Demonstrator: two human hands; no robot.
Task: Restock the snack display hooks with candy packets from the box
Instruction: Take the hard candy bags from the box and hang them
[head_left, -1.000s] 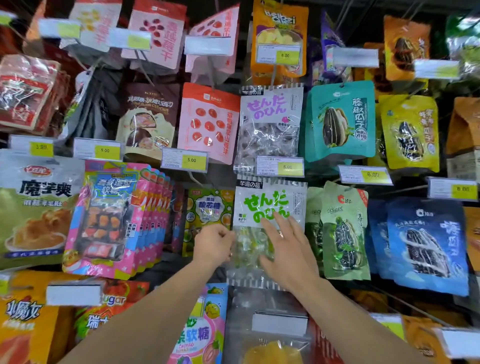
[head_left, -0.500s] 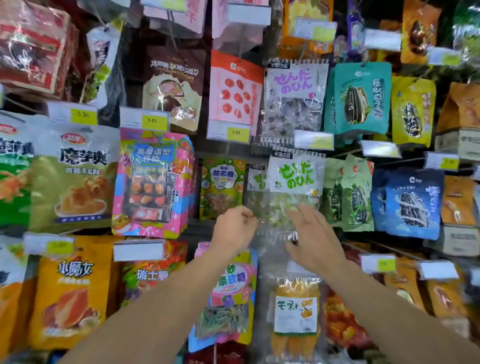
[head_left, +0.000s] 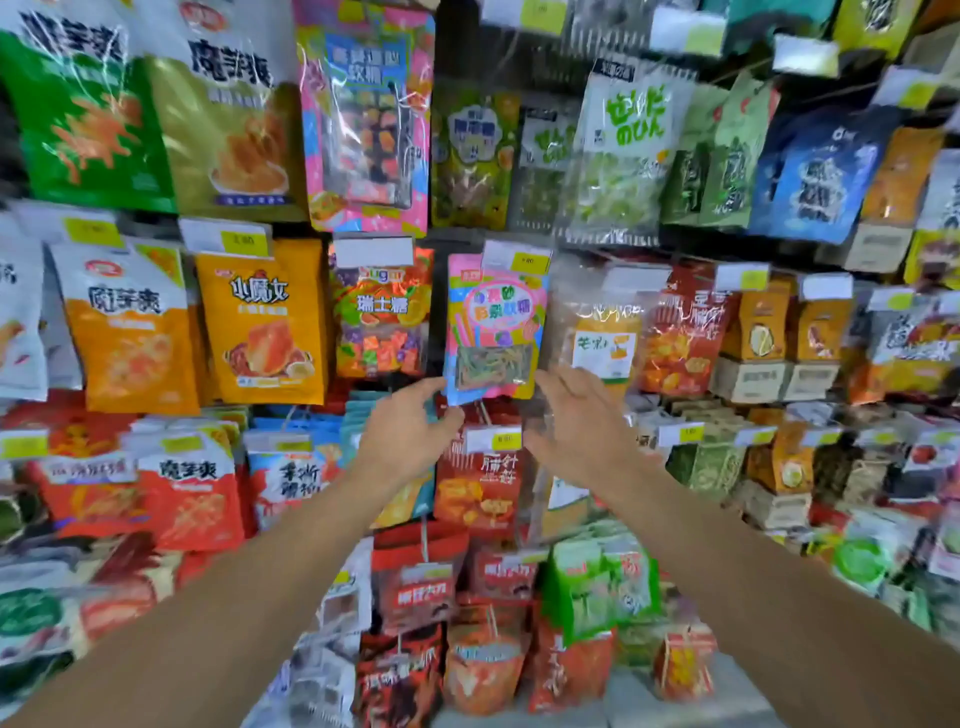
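Left hand and right hand empty, fingers loose, below pink candy packet

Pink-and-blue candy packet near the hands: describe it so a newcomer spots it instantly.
Middle row of the hook wall, dead centre, just above the left hand and right hand. The pink-and-blue candy packet alone has a clear window showing green and yellow strips.

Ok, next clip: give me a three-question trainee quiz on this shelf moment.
1. True or false: the left hand grips a packet.
2. Which packet hangs just above and between both hands? A) pink candy packet B) green noodle bag C) blue seed bag
3. Fill in: the right hand's fingers are ____.

Key: 1 false, both hands hold nothing; 2 A; 3 spread open.
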